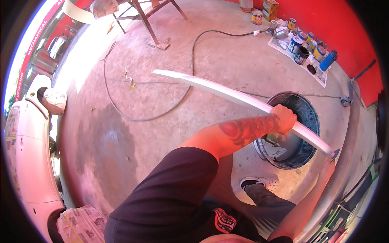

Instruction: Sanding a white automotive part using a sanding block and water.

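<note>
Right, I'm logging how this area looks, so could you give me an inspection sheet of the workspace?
Surface: bare floor, with a dark stain left of the person.
Job's things: long white strip, crossing above a dark bucket that holds murky liquid.
Clutter: open and closed cans and a blue bottle, grouped by the wall, several on newspaper.
Hands: left hand closed around the strip; right hand at its near end, grip unclear.
Cables: dark hose or cable looped across the floor.
Surroundings: red wall, pale car body at left, stand at the far side.
</note>
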Tool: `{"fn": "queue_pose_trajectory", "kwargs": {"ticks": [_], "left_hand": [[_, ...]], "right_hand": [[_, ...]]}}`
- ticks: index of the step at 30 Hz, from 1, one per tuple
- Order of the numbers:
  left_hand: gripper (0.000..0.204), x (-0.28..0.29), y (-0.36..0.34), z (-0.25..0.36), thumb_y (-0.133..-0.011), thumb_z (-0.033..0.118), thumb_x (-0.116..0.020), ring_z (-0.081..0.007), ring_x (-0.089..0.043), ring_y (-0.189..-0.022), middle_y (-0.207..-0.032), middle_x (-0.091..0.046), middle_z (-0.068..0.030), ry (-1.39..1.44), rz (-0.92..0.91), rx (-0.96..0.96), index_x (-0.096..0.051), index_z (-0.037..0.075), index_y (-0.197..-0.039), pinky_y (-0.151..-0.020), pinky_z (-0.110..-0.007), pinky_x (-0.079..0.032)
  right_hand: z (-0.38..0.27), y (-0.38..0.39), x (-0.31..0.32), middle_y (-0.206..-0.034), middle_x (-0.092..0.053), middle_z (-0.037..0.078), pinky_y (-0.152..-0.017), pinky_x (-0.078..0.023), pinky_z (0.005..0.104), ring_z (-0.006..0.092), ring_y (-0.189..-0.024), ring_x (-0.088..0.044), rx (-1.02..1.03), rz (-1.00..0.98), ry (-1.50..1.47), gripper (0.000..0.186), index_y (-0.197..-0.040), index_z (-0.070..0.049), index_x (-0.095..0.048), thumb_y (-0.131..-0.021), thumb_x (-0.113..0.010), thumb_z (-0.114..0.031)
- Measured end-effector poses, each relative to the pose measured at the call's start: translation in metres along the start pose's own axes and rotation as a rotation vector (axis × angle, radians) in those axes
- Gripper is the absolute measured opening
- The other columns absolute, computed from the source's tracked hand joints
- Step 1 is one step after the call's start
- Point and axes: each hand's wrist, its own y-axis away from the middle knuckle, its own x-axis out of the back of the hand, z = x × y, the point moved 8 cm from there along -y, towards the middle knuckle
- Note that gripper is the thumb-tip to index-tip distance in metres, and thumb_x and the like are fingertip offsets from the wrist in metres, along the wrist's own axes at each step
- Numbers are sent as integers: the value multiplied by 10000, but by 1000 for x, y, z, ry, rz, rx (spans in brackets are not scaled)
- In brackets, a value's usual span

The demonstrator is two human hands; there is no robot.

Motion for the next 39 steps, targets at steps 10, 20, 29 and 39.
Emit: {"fn": "queue_pose_trajectory", "kwargs": {"ticks": [10,20,29,39], "left_hand": [[365,5,3,4,-730,302,-774,-298,-754,-804,-868,-754,-118,9,22,-9,-719,90,-1021,-666,-430,-582],[361,8,0,3,-733,308,-763,-305,-754,-799,-870,-754,-122,20,24,1,-721,95,-1022,-669,-432,-583],[373,7,1,3,-739,333,-776,-299,-757,-812,-877,-758,-121,15,12,8,-724,99,-1026,-674,-432,-585],[353,11,3,2,-743,305,-766,-296,-758,-821,-888,-759,-121,29,7,16,-725,94,-1022,-681,-429,-589]], "right_hand": [[14,-14,-2,-1353,-613,273,-1077,-436,453,441,-1282,-563,16,-20,-89,735,-1427,-36,-565,-1039,-367,-628],[21,-17,-4,-1361,-607,273,-1093,-428,448,442,-1297,-553,-40,-35,-37,729,-1463,-67,-536,-1037,-366,-632],[13,-26,-1,-1382,-604,251,-1103,-422,449,437,-1303,-550,-2,-11,-47,734,-1450,-62,-549,-1029,-380,-639],[-10,-16,4,-1367,-599,284,-1098,-427,451,439,-1306,-549,2,-36,-91,757,-1442,-9,-531,-1028,-399,-630]]}}
